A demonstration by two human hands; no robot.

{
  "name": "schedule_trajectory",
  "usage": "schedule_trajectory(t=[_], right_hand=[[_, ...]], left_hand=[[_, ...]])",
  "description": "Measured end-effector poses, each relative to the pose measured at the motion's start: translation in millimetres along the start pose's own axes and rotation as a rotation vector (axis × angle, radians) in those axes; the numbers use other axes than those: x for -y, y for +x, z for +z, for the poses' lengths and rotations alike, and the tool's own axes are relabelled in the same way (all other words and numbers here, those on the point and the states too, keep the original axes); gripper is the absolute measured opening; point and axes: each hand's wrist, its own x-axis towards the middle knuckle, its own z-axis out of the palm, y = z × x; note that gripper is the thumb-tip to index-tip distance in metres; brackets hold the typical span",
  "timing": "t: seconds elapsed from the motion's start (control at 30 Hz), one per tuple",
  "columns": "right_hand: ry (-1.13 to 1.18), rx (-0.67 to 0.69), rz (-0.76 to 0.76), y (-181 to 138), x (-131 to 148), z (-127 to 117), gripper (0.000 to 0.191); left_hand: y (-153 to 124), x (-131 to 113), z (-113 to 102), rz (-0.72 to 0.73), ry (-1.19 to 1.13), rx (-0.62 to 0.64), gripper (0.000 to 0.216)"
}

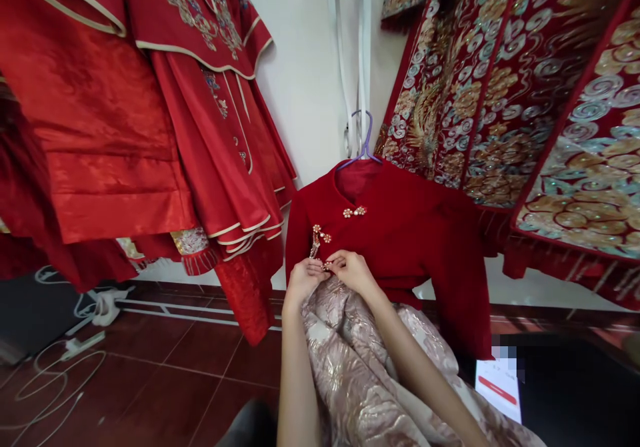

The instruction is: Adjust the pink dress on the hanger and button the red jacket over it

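Note:
A dark red long-sleeved jacket [395, 233] hangs in front of me on a purple hanger [367, 150]. Two flower-shaped, beaded fasteners [355, 212] sit below its neckline, and another fastener [325, 237] with a beaded tassel lies lower on the left. My left hand [306, 280] and my right hand [350, 270] meet at the jacket's lower left front. Both sets of fingers are pinched around a small beaded fastener [327, 267], partly hidden by them. Shiny beige-pink patterned fabric [345, 360] spreads below, under my forearms.
Red garments [215, 140] hang on the left, and heavily embroidered ones [480, 100] on the right. White straps [350, 47] run down the wall. Cables [60, 373] and a power strip [83, 345] lie on the tiled floor. A lit phone [497, 387] rests at the lower right.

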Motion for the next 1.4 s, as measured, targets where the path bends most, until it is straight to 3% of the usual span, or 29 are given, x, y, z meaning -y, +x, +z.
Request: schedule_trajectory(t=[0.2,0.9,1.03,1.27,1.4], right_hand=[[-0.024,-0.051,-0.023,5.4,-21.4,12.2,0.012],[-0.216,-0.228,-0.113,-9.0,-19.5,30.9,0.013],[-0.162,-0.2,-0.114,-7.0,-14.8,25.4,0.012],[0.043,-0.233,-0.072,-7.1,14.5,-5.3,0.015],[0.125,-0.184,-0.054,-12.6,22.8,-13.2,0.017]], left_hand=[[3.4,7.8,3.2,0.034,0.033,-0.041,0.027],[5.7,15.7,4.1,0.125,0.204,-0.139,0.01],[2.7,6.6,-1.5,0.158,0.212,-0.117,0.012],[0.2,-6.0,-34.5,0.146,0.274,-0.334,0.013],[-3.6,-10.0,-34.4,0.157,0.27,-0.305,0.011]])
